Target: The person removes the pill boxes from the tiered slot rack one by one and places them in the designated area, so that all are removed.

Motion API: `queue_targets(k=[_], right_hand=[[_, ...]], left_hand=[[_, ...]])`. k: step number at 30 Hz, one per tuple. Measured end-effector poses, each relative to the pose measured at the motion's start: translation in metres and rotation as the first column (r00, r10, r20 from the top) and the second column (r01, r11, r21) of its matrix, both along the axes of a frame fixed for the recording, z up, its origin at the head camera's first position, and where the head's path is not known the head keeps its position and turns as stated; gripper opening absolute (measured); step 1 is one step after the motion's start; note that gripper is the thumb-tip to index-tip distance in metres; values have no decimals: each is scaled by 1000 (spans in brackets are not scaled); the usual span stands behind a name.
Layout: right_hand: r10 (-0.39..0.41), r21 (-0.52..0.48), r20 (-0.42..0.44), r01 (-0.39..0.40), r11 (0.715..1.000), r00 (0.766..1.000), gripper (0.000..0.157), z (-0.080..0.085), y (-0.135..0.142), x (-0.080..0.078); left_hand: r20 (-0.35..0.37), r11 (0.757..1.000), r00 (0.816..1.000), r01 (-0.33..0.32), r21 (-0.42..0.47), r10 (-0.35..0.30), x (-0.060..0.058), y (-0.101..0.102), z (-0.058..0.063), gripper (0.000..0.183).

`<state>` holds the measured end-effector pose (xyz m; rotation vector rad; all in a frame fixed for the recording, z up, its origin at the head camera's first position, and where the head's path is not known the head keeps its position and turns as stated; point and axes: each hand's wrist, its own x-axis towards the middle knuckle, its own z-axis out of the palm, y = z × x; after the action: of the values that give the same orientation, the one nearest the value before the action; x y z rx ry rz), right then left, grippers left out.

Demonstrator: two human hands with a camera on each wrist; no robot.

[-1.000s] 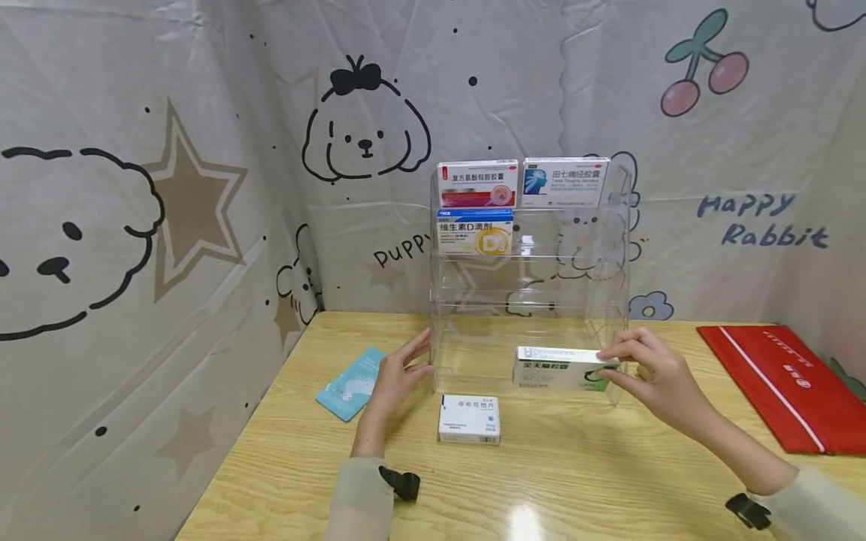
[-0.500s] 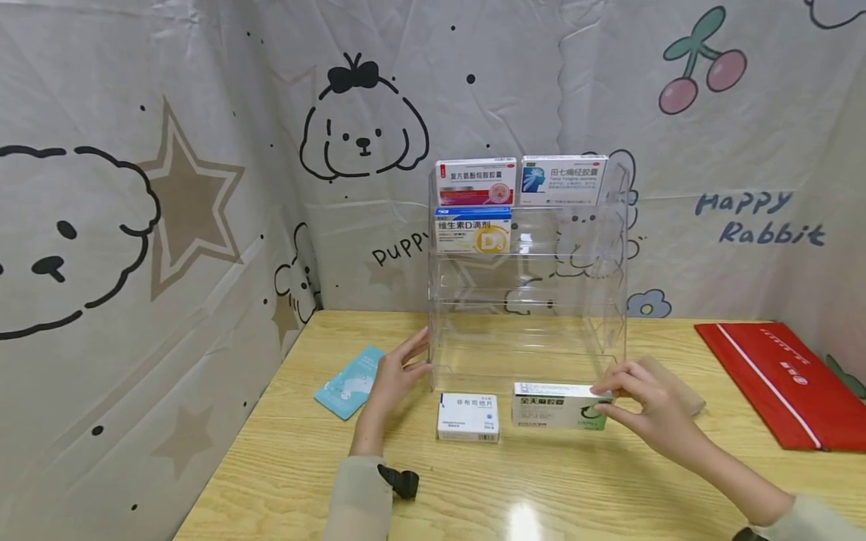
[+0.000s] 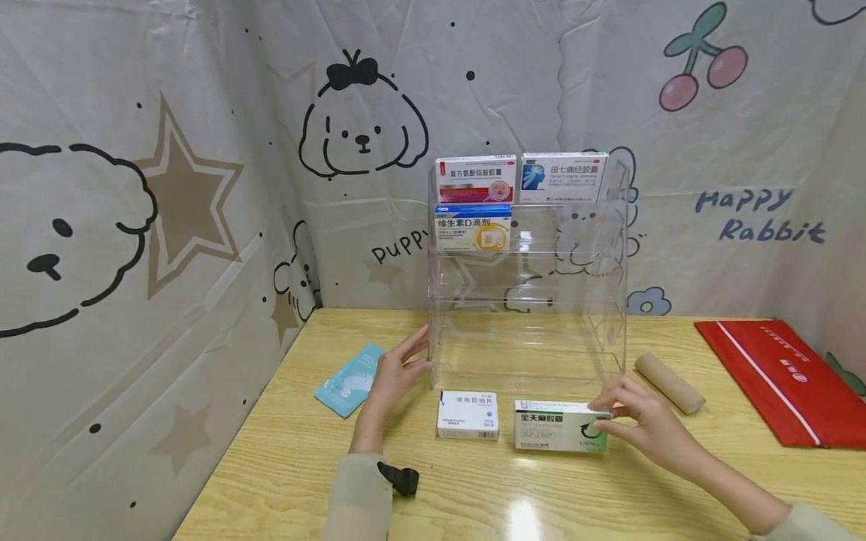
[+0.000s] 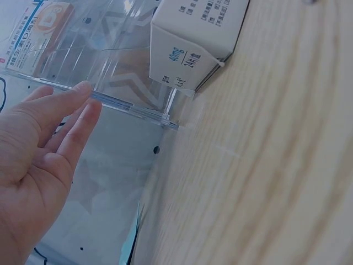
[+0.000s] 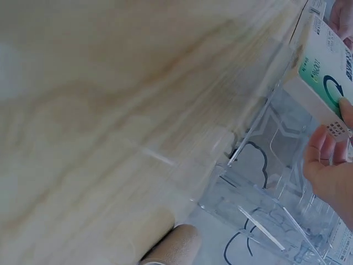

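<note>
My right hand (image 3: pixel 639 417) pinches the right end of a white and green medicine box (image 3: pixel 558 432) between thumb and fingers, in front of a clear tiered display rack (image 3: pixel 528 300). In the right wrist view the thumb lies on the box's printed face and the fingers are behind its end. My left hand (image 3: pixel 399 372) has its fingertips at the rack's left side, the fingers fairly straight in the left wrist view. A smaller white medicine box (image 3: pixel 467 415) lies on the table between the hands.
Red-white (image 3: pixel 476 180), white-blue (image 3: pixel 564 179) and vitamin D (image 3: pixel 472 229) boxes stand in the rack's upper tiers. A light-blue packet (image 3: pixel 349 382) lies left, a brown cardboard tube (image 3: pixel 670 383) right of the rack, and a red folder (image 3: pixel 785 383) at far right.
My right hand has drawn the white and green box from the rack's lowest front toward me and down. The cardboard tube, earlier hidden behind that hand, now shows. My left hand stays put.
</note>
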<state>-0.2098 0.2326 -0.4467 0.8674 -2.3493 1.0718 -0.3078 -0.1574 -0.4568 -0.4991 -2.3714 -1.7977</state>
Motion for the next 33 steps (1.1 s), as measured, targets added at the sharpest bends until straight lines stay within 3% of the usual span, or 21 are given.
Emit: queue_targets(k=[8, 22, 33], right_hand=[[0, 10, 112, -1, 1000, 994, 26, -2, 1, -5], [-99, 122, 138, 82, 989, 985, 19, -7, -2, -21], [-137, 172, 218, 100, 980, 966, 18, -10, -4, -26]], left_hand=[[-13, 1000, 1000, -9, -7, 9, 0, -2, 1, 67], [-1, 1000, 1000, 10, 0, -10, 0, -1, -1, 68], [11, 1000, 1000, 8, 14, -8, -1, 0, 0, 68]])
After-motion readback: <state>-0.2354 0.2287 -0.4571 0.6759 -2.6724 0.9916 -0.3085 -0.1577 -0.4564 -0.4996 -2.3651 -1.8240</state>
